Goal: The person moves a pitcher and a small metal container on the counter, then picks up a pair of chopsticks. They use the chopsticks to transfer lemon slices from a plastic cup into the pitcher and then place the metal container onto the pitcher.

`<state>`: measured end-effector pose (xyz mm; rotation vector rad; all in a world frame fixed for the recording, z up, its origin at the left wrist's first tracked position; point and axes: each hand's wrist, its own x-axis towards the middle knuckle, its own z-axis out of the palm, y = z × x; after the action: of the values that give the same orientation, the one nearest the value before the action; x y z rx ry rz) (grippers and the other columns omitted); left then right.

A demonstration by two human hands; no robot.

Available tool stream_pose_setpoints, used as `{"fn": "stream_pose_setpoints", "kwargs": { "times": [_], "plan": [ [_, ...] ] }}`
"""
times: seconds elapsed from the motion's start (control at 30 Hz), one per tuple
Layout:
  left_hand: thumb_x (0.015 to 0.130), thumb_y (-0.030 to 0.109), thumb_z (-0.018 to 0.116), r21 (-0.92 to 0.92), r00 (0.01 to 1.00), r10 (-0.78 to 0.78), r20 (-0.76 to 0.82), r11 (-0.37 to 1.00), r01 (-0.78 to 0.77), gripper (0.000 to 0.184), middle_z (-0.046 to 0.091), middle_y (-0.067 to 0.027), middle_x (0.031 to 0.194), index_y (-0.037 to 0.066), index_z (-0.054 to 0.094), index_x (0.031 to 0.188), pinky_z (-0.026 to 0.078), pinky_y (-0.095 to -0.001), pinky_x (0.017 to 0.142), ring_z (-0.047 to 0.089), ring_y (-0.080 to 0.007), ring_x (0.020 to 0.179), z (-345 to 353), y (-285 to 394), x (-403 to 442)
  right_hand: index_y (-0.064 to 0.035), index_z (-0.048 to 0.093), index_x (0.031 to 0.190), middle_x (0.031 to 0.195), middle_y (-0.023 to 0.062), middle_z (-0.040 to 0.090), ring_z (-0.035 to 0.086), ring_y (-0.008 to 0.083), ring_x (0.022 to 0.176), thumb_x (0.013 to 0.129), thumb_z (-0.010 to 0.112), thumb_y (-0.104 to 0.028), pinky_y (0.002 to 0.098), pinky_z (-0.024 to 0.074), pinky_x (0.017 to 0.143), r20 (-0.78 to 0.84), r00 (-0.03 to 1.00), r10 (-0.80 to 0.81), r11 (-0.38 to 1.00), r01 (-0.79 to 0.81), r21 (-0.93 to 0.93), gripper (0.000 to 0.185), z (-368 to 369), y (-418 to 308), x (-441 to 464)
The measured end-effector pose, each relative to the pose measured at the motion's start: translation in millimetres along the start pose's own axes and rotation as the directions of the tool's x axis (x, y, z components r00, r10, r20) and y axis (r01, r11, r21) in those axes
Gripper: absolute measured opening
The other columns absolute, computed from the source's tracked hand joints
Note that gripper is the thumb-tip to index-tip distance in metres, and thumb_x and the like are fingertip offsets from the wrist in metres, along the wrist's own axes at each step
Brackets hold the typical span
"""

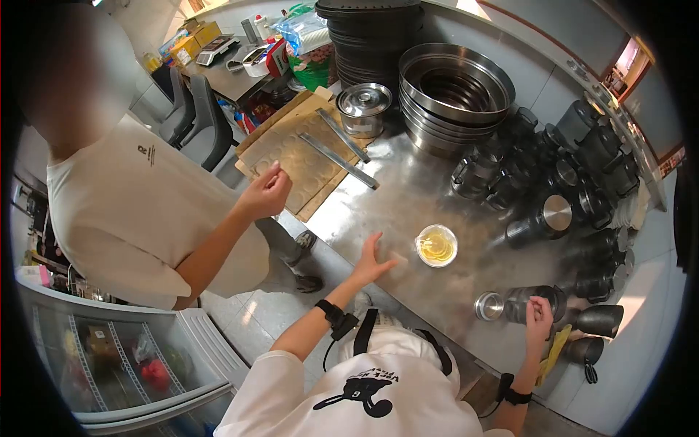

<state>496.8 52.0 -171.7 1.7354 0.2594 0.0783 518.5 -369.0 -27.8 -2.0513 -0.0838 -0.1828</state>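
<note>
My left hand (375,262) is over the front edge of the steel counter (419,193), thumb and fingers apart, with nothing in it. Just beyond its fingertips stands a white-rimmed tub (437,245) with yellow slices that look like lemon. On the right, my right hand (539,319) has its fingers curled in front of a clear grey pitcher (518,307) and covers part of its side. Whether the fingers grip the pitcher or something small cannot be made out. Close to the pitcher on its left is a small round metal container (488,306).
Dark pitchers (539,218) crowd the counter's right side. Stacked steel bowls (455,87), a lidded pot (364,109) and cardboard (291,156) with two metal strips lie at the back. Another person (145,189) stands at left, one hand raised near the cardboard, beside a glass-topped freezer (131,357).
</note>
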Motion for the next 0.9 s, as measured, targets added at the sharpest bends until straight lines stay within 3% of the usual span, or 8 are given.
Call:
{"fn": "stream_pose_setpoints", "kwargs": {
  "times": [0.07, 0.13, 0.33, 0.4, 0.7, 0.77, 0.9],
  "plan": [
    [0.068, 0.024, 0.073, -0.023, 0.998, -0.055, 0.029, 0.998, 0.056, 0.085, 0.019, -0.0157, 0.134, 0.010, 0.021, 0.133, 0.031, -0.0394, 0.100, 0.028, -0.0283, 0.123, 1, -5, -5, -0.0001, 0.055, 0.088, 0.085, 0.0021, 0.051, 0.050, 0.0073, 0.071, 0.076, 0.055, 0.004, 0.0184, 0.0402, 0.058, 0.025, 1.000, 0.011, 0.999, -0.010, -0.035, 0.012, 11, -2, 3],
    [0.068, 0.025, 0.073, -0.007, 0.996, -0.082, 0.021, 0.997, 0.082, 0.084, 0.021, -0.0165, 0.134, 0.008, 0.022, 0.132, 0.033, -0.0390, 0.098, 0.030, -0.0285, 0.122, 0, 7, -9, 0.0005, 0.055, 0.086, 0.085, 0.0032, 0.051, 0.050, 0.0081, 0.072, 0.075, 0.055, 0.005, 0.0185, 0.0404, 0.057, 0.062, 0.994, -0.086, 0.995, 0.088, -0.036, 0.012, 26, -2, 9],
    [0.070, 0.026, 0.072, 0.035, 0.998, 0.038, 0.039, 0.999, -0.040, 0.083, 0.025, -0.0190, 0.132, 0.004, 0.022, 0.132, 0.035, -0.0390, 0.096, 0.032, -0.0312, 0.120, -2, 5, -11, 0.0013, 0.054, 0.085, 0.086, 0.0037, 0.049, 0.049, 0.0083, 0.070, 0.074, 0.055, 0.007, 0.0183, 0.0403, 0.059, 0.015, 1.000, -0.025, 0.999, 0.024, 0.039, 0.012, 45, 3, -5],
    [0.070, 0.025, 0.071, 0.035, 0.997, 0.055, 0.058, 0.998, -0.057, 0.081, 0.025, -0.0193, 0.131, 0.003, 0.023, 0.131, 0.035, -0.0388, 0.096, 0.032, -0.0312, 0.120, -4, 9, -12, 0.0010, 0.053, 0.088, 0.090, 0.0028, 0.047, 0.047, 0.0094, 0.076, 0.078, 0.054, 0.004, 0.0184, 0.0408, 0.065, 0.048, 0.999, 0.002, 0.997, -0.006, 0.081, 0.011, 41, 12, -9],
    [0.070, 0.021, 0.071, 0.001, 0.992, -0.078, 0.102, 0.997, 0.079, 0.077, 0.032, -0.0136, 0.128, 0.006, 0.026, 0.131, 0.034, -0.0385, 0.095, 0.038, -0.0285, 0.116, 5, 0, -11, 0.0003, 0.054, 0.087, 0.092, 0.0022, 0.048, 0.048, 0.0082, 0.074, 0.077, 0.055, 0.003, 0.0185, 0.0423, 0.065, 0.023, 0.997, 0.072, 0.997, -0.072, 0.014, 0.010, 36, 8, -18],
    [0.070, 0.021, 0.071, 0.011, 0.990, -0.070, 0.122, 0.998, 0.069, 0.076, 0.032, -0.0138, 0.128, 0.006, 0.027, 0.130, 0.034, -0.0383, 0.095, 0.038, -0.0286, 0.116, 5, 8, -12, 0.0008, 0.055, 0.087, 0.090, 0.0021, 0.049, 0.048, 0.0080, 0.074, 0.077, 0.055, 0.004, 0.0181, 0.0417, 0.065, 0.022, 0.998, 0.051, 0.995, -0.052, 0.090, 0.010, 38, -1, -10],
    [0.072, 0.023, 0.069, 0.084, 0.990, -0.040, 0.133, 0.996, 0.028, 0.072, 0.031, -0.0158, 0.130, 0.005, 0.029, 0.129, 0.031, -0.0384, 0.098, 0.034, -0.0304, 0.120, 4, 9, -9, 0.0024, 0.056, 0.086, 0.089, 0.0054, 0.051, 0.050, 0.0088, 0.070, 0.074, 0.055, 0.006, 0.0191, 0.0433, 0.061, 0.003, 0.999, -0.046, 0.998, 0.047, -0.039, 0.012, 48, -39, 19]
  ]
}}
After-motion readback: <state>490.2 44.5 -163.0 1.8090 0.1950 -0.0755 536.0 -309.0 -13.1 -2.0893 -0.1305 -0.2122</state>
